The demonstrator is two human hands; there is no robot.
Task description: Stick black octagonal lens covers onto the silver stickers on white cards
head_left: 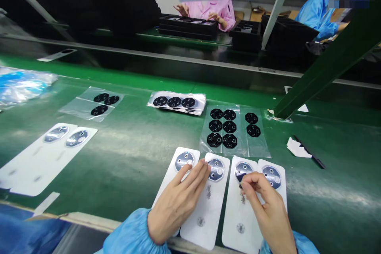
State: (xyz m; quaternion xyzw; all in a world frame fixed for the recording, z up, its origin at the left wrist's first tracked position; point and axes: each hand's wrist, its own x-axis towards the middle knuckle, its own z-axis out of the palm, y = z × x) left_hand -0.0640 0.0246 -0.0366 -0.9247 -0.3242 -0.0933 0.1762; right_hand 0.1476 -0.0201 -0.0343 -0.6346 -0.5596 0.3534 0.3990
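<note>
Several white rounded panels lie in front of me, each with a shiny silver octagon near its top end. My left hand (181, 200) lies flat with its fingers stretched over the two left panels, its fingertips beside the octagon of the second panel (198, 234). Over the third panel (233, 240), thumb and index finger of my right hand (263, 202) pinch together at the lower edge of the silver octagon (244, 168). Something small and dark shows at these fingertips; I cannot make out what it is. The fourth panel (281, 178) is partly under my right hand.
Clear sheets with black octagonal stickers (222, 127) lie beyond the panels, beside a sticker stack (175, 103). More stickers (102, 103) and white panels (44, 158) are left. A black pen-like tool (311, 152) and green post (327, 63) stand right. Two people work across the line.
</note>
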